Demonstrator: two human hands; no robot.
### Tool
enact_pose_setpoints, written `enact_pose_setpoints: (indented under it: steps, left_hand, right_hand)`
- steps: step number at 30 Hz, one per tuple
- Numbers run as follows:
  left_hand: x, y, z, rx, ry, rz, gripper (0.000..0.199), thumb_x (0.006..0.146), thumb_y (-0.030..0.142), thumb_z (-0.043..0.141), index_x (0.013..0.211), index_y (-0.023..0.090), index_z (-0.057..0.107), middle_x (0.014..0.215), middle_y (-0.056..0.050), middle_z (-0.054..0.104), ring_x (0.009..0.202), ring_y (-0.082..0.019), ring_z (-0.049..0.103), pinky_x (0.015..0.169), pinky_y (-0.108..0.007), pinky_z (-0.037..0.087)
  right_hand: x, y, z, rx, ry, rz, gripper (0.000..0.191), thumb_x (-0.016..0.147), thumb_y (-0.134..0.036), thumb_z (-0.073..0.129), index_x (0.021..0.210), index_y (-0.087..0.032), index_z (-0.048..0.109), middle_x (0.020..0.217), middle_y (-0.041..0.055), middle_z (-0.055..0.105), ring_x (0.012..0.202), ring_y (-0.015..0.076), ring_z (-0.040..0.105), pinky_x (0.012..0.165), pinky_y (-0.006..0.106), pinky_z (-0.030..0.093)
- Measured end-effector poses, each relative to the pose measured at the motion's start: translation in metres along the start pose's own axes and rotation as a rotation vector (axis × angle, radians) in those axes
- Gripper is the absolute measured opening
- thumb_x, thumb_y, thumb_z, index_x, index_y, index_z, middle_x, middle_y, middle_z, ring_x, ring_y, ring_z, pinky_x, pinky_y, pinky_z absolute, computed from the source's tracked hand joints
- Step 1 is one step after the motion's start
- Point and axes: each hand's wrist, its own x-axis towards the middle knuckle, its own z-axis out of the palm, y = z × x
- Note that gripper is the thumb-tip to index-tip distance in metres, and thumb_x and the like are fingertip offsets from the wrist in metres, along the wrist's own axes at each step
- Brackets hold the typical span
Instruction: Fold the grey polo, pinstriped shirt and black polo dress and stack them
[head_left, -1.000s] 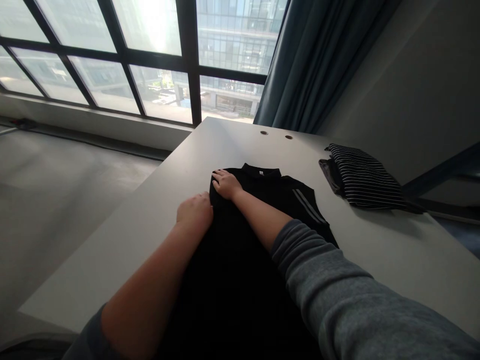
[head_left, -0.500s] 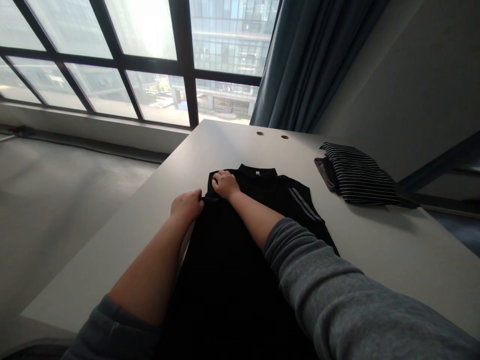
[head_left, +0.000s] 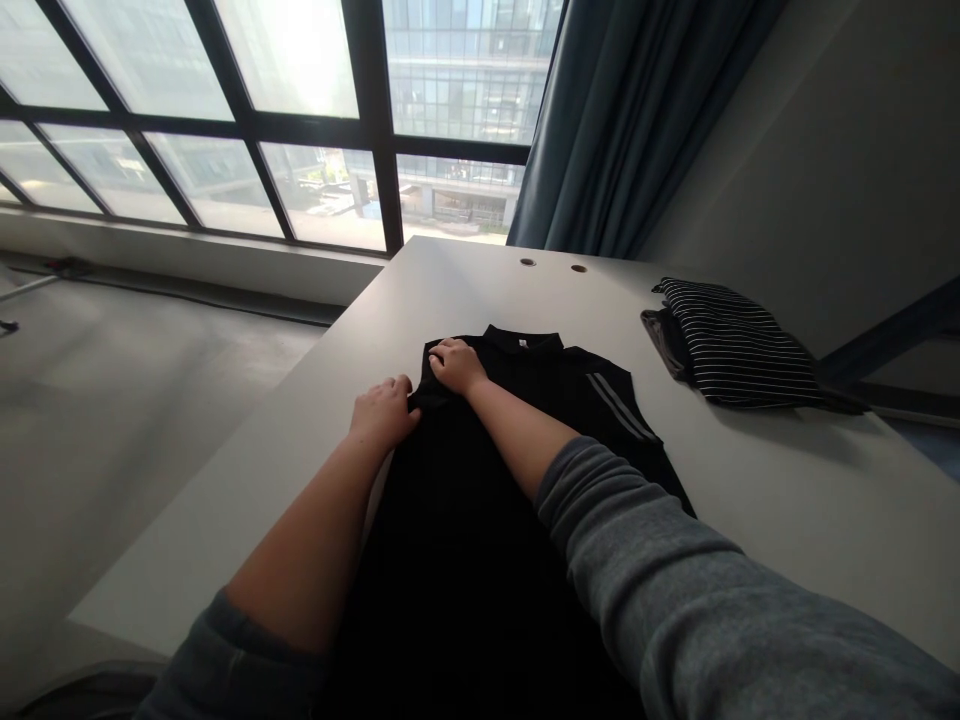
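Observation:
A black collared shirt (head_left: 480,520) lies spread on the white table, its collar at the far end and two grey stripes on the right sleeve area. My left hand (head_left: 384,411) is at the shirt's left edge, thumb and fingers closed around a bit of the black cloth. Resting on the shirt near its left shoulder is my right hand (head_left: 456,366), its fingers curled on the fabric; whether cloth is pinched under them is hidden. My right forearm crosses over the shirt.
On the white table (head_left: 247,490), a folded black-and-white striped garment (head_left: 742,345) lies at the right, over a dark folded item (head_left: 666,342). Two round holes are near the far edge. Behind stand windows and a blue curtain (head_left: 600,130).
The view has shifted slightly, moving the scene a little rightward. The fingers of my left hand have loosened and spread somewhat at the shirt's edge. My right hand stays on the shoulder.

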Motion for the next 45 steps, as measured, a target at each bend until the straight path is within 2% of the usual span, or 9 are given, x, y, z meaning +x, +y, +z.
enact_pose_setpoints:
  steps: [4,11,15,20,24,29,34,39,45]
  left_hand:
    - [0.005,0.001,0.003,0.013,0.041,-0.020,0.025,0.093,0.029,0.052,0.112,0.024,0.067,0.111,-0.010,0.075,0.102,-0.028,0.071,0.085,-0.037,0.052]
    - [0.003,-0.013,-0.004,0.043,-0.013,-0.119,0.029,0.094,0.029,0.049,0.105,0.024,0.075,0.114,-0.013,0.070,0.103,-0.031,0.070,0.084,-0.039,0.053]
    - [0.001,-0.014,-0.004,-0.011,0.018,0.017,0.027,0.091,0.023,0.056,0.112,0.025,0.071,0.121,-0.010,0.068,0.109,-0.028,0.068,0.093,-0.038,0.053]
    - [0.002,-0.013,-0.001,-0.044,0.048,0.284,0.026,0.087,0.020,0.063,0.111,0.027,0.070,0.119,-0.007,0.069,0.113,-0.027,0.064,0.102,-0.037,0.049]
    - [0.000,-0.014,0.001,-0.030,-0.005,0.236,0.021,0.087,0.016,0.058,0.101,0.026,0.070,0.103,-0.005,0.070,0.101,-0.025,0.067,0.092,-0.035,0.052]
    - [0.000,-0.013,0.001,-0.036,0.084,0.244,0.036,0.086,0.019,0.064,0.120,0.027,0.068,0.122,-0.008,0.067,0.113,-0.027,0.064,0.100,-0.038,0.051]
    - [-0.001,-0.011,-0.003,-0.056,0.047,0.228,0.032,0.086,0.010,0.055,0.108,0.027,0.071,0.110,-0.005,0.069,0.105,-0.024,0.067,0.093,-0.033,0.052]
    - [-0.009,-0.003,-0.010,0.046,-0.009,0.159,0.030,0.088,0.015,0.057,0.112,0.027,0.071,0.109,-0.007,0.070,0.105,-0.027,0.068,0.093,-0.038,0.051]
    - [-0.012,0.001,-0.009,0.037,0.025,0.202,0.033,0.094,0.040,0.064,0.122,0.024,0.069,0.129,-0.012,0.065,0.119,-0.032,0.063,0.103,-0.042,0.050]
  right_hand:
    - [-0.002,0.000,-0.004,0.040,-0.002,-0.059,0.037,0.106,-0.032,0.044,0.115,-0.021,0.078,0.131,0.0067,0.069,0.124,0.0207,0.059,0.111,0.032,0.043]
    - [-0.004,-0.001,-0.003,0.000,-0.020,-0.059,0.032,0.101,-0.038,0.054,0.117,-0.025,0.079,0.136,0.0048,0.070,0.127,0.0252,0.059,0.111,0.040,0.044]
    - [-0.002,0.000,0.000,-0.024,-0.064,-0.061,0.040,0.099,-0.035,0.055,0.134,-0.025,0.072,0.149,0.0047,0.063,0.138,0.0267,0.053,0.118,0.044,0.039]
    - [0.001,0.000,0.001,-0.027,-0.067,-0.033,0.041,0.099,-0.037,0.054,0.135,-0.027,0.072,0.145,0.0070,0.064,0.136,0.0288,0.053,0.114,0.046,0.042]
    - [0.014,0.002,-0.003,0.013,-0.104,0.096,0.038,0.095,-0.035,0.059,0.130,-0.031,0.073,0.130,0.0064,0.071,0.126,0.0291,0.060,0.108,0.049,0.047]
    - [0.044,0.002,-0.003,0.032,-0.209,0.128,0.032,0.092,-0.023,0.060,0.119,-0.030,0.076,0.121,0.0025,0.076,0.109,0.0224,0.069,0.099,0.038,0.053]
    - [0.059,0.001,0.004,0.035,-0.201,0.085,0.029,0.094,-0.020,0.057,0.114,-0.025,0.077,0.117,0.0032,0.077,0.104,0.0198,0.070,0.094,0.030,0.053]
    - [0.058,0.000,0.002,0.028,-0.214,0.026,0.029,0.096,-0.019,0.055,0.115,-0.023,0.076,0.116,0.0049,0.077,0.103,0.0210,0.069,0.095,0.030,0.052]
    - [0.042,-0.007,-0.011,-0.042,-0.205,-0.099,0.030,0.097,-0.025,0.058,0.123,-0.022,0.073,0.128,0.0102,0.070,0.114,0.0264,0.066,0.102,0.035,0.050]
